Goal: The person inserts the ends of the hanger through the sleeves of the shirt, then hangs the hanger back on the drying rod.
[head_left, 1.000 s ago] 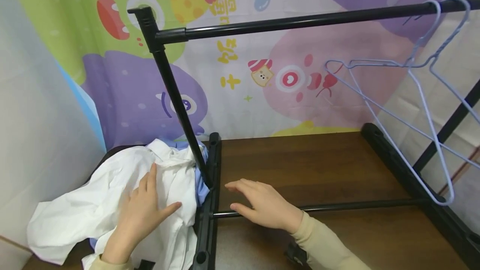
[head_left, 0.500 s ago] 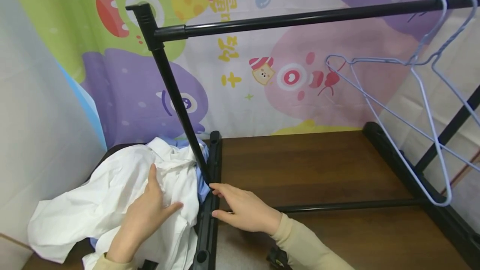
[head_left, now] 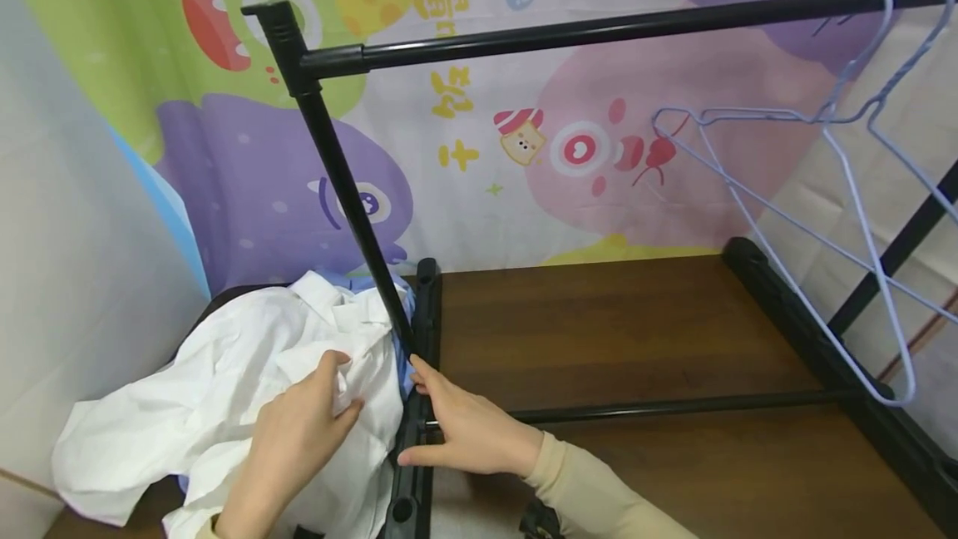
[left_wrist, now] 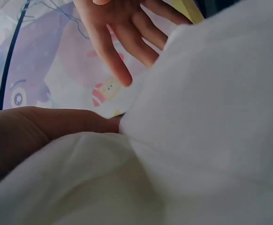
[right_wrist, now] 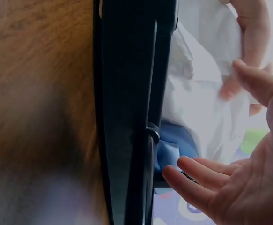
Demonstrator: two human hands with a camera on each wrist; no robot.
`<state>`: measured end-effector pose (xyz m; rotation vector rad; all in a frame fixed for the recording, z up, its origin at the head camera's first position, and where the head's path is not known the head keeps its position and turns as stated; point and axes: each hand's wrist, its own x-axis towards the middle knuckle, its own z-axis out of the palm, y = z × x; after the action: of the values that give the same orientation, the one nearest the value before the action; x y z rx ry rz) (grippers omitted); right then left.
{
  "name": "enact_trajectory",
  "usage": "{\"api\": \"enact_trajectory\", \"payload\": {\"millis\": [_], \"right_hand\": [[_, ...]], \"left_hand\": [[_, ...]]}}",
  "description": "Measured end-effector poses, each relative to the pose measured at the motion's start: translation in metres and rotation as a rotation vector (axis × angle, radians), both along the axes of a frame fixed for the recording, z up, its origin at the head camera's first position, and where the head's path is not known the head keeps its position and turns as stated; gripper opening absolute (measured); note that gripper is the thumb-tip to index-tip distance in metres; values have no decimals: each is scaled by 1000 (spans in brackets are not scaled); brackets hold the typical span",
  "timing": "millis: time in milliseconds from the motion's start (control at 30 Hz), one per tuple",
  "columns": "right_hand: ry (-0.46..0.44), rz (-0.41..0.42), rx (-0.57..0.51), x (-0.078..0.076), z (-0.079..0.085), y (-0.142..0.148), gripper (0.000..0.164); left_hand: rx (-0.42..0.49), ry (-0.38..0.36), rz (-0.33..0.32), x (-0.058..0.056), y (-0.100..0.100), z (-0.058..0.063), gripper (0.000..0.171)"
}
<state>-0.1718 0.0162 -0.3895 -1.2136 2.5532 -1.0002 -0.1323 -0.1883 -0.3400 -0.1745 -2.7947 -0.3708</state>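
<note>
In the head view a white shirt lies crumpled in a heap at the left, with blue cloth showing from under it. My left hand is over the shirt's right part, fingers curled and thumb facing them, gripping a fold of it. The left wrist view shows the thumb against the white fabric. My right hand reaches over the black foot bar of the clothes rack, fingers extended and thumb spread. Its palm and spread fingers show in the right wrist view, holding nothing.
The rack's slanted post rises close beyond both hands to a top rail. Lilac wire hangers hang at its right end. A lower crossbar runs over the brown wooden surface. A printed curtain stands behind.
My right hand has moved left from over the wooden surface to the rack's foot bar. My left hand's fingers have curled into the white shirt, bunching it up.
</note>
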Motion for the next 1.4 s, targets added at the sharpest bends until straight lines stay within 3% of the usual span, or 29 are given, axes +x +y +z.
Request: {"api": "enact_trajectory", "payload": {"millis": [167, 333, 600, 767, 1100, 1267, 1400], "right_hand": [[-65, 8, -41, 4, -1, -1, 105], [-49, 43, -81, 8, -2, -5, 115], [-91, 61, -186, 16, -9, -14, 128], [-70, 73, -332, 19, -11, -18, 135], [50, 113, -595, 14, -12, -15, 112], [102, 122, -675, 13, -14, -13, 85], [156, 75, -698, 16, -10, -15, 65]], "left_hand": [[3, 85, -20, 9, 8, 3, 35], [14, 163, -47, 18, 17, 8, 34], [-28, 359, -156, 30, 28, 10, 40], [-48, 451, -241, 39, 38, 12, 41], [-3, 611, -427, 43, 51, 8, 24], [6, 636, -517, 44, 52, 9, 25], [29, 625, -515, 46, 53, 10, 18]]}}
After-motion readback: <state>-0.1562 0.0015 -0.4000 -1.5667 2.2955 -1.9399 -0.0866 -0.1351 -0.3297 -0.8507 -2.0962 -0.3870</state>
